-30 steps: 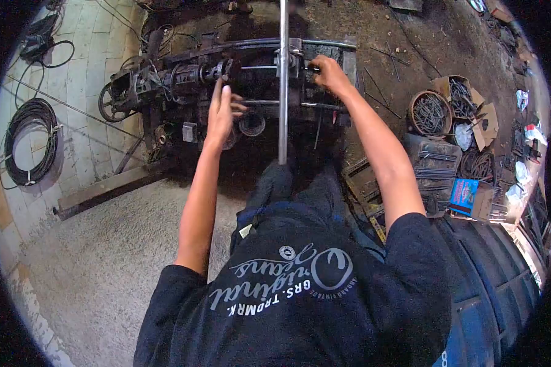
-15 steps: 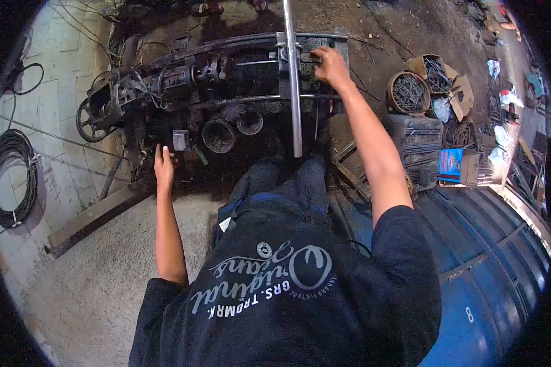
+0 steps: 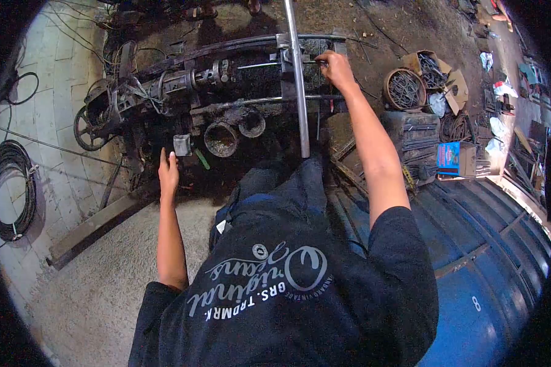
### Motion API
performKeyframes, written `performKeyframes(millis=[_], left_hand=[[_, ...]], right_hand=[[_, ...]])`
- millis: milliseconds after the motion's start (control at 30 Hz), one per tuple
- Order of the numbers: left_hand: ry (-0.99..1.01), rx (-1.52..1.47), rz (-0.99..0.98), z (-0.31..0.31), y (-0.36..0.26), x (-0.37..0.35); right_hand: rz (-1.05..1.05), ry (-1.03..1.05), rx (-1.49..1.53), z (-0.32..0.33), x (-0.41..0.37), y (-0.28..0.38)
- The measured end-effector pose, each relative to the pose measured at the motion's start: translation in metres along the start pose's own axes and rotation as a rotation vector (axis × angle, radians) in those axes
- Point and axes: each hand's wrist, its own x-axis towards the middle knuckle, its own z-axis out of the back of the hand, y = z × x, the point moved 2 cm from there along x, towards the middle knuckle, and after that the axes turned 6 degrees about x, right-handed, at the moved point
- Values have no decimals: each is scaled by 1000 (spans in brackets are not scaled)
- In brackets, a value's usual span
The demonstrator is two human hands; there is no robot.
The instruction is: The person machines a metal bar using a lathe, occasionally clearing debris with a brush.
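My right hand [image 3: 338,72] is closed at the right end of the machine, its fingertips pinched on a thin metal rod [image 3: 258,65] that runs left toward a dark chuck-like part [image 3: 207,76]. Just left of these fingers a long steel bar [image 3: 299,85] crosses above the carriage [image 3: 284,55]. My left hand [image 3: 168,172] hangs open, fingers stretched out, below a small grey box [image 3: 182,145] on the machine's near side. Two round cups, a larger one [image 3: 221,139] and a smaller one [image 3: 251,124], sit between the box and the bar.
A handwheel [image 3: 90,129] is at the machine's left end. Coiled black cable [image 3: 11,189] lies on the tiles at left. On the right are a round basin of metal pieces [image 3: 404,90], cardboard boxes [image 3: 453,92], stacked rods [image 3: 419,131] and a blue metal panel [image 3: 459,287].
My right hand's fingers have shifted from beside the carriage to a pinch slightly farther right. The long bar appears a little farther right in view. My left hand stays open near the grey box.
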Motion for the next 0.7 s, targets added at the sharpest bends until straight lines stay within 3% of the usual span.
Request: performKeyframes(millis=[133,200,267,300,367,500,567,667,700], left_hand=[[16,-13,10,0,-1,0],[5,4,19,-1,-1,2],[-228,146,-230,-1,3,9],[-228,138,-226,1,2,11],[-179,83,-155,4,-1,17],[-136,-26,-146,-9,6,16],[-145,-50,-136,-15,3,-2],[-157,-29,-138,-30,27,-17],[-132,-3,-99,-29,26,-27]], right_hand=[[75,-223,-176,19,-12,32],[-66,-283,28,29,-18,47],[-18,-73,112,50,-40,89],[98,-29,90,55,-55,112],[109,292,-25,61,-76,156],[123,347,-64,44,-86,193],[122,511,41,16,-74,223],[233,439,291,-44,-9,266],[400,424,392,-66,32,274]])
